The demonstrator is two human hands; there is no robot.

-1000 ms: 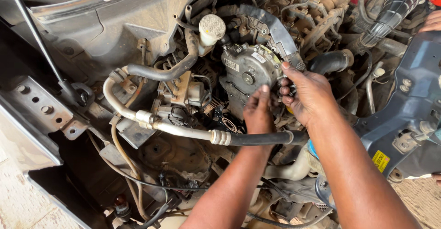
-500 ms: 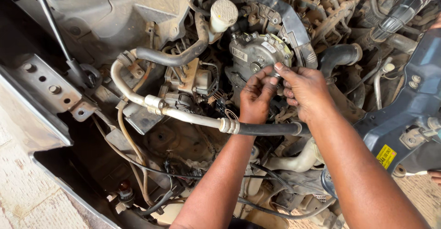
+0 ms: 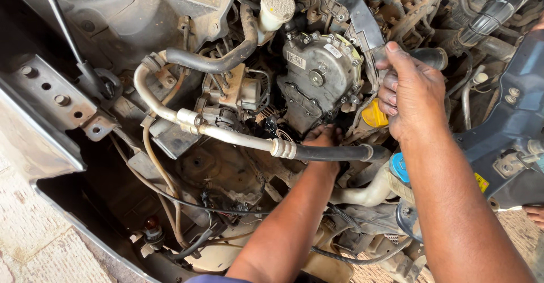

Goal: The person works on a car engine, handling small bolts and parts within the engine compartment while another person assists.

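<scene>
The right hand (image 3: 412,93) is closed on the black belt (image 3: 362,19) beside the alternator (image 3: 320,73); the left hand (image 3: 323,138), grip hidden beneath it, could perhaps be pinched if the belt slips.

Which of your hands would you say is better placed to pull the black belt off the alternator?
Probably the right hand: its fingers already grip the black belt beside the alternator. The left hand is tucked underneath, behind the black hose.

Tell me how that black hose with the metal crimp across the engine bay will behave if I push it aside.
The black hose probably flexes a little. Its crimp joins a rigid metal pipe, so that end likely resists. Its surface looks dusty, probably not slippery.
</scene>
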